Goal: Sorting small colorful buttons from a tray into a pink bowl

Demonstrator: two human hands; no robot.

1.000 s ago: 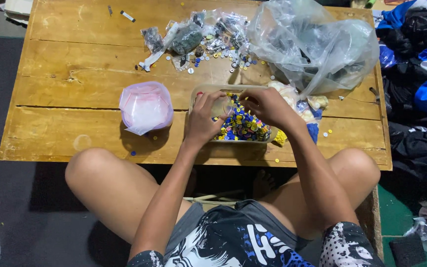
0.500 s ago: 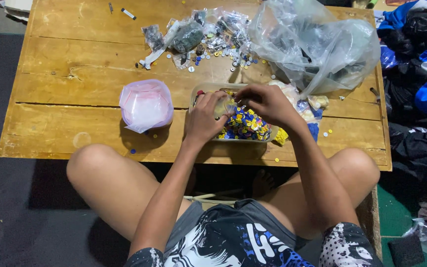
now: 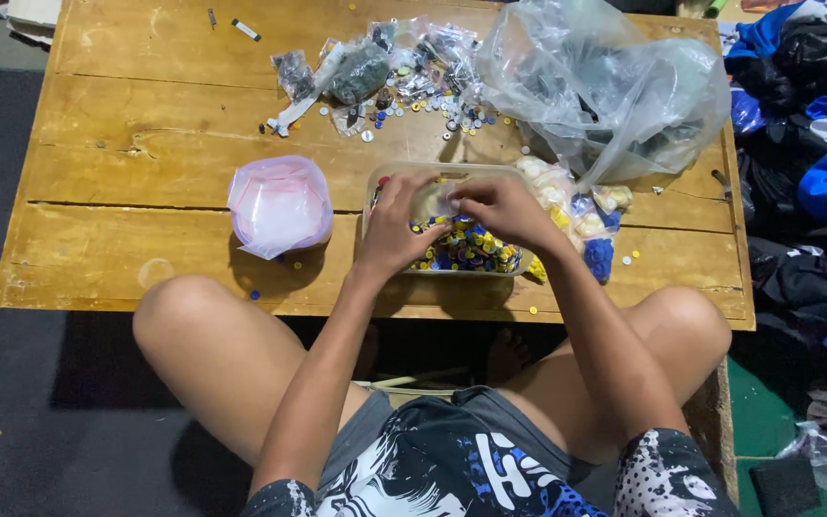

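Wooden planks make up the counter (image 3: pixel 126 163), and at its left-centre sits a pink-tinted plastic bag (image 3: pixel 280 206), puffed up and apart from the hands. Just right of it, the left hand (image 3: pixel 396 230) rests on the near-left rim of a clear tray (image 3: pixel 404 174), fingers curled down into a heap of small buttons (image 3: pixel 466 251), mostly blue and yellow, that fills the tray's near side. The right hand (image 3: pixel 500 207) meets it over the tray's middle, fingertips drawn together as if pinching something small; what they pinch I cannot tell. Behind the tray lie scattered buttons and small clear packets (image 3: pixel 404 67). To the right bulges a big clear bag (image 3: pixel 605 86), with little filled bags (image 3: pixel 581 225) beside the tray.
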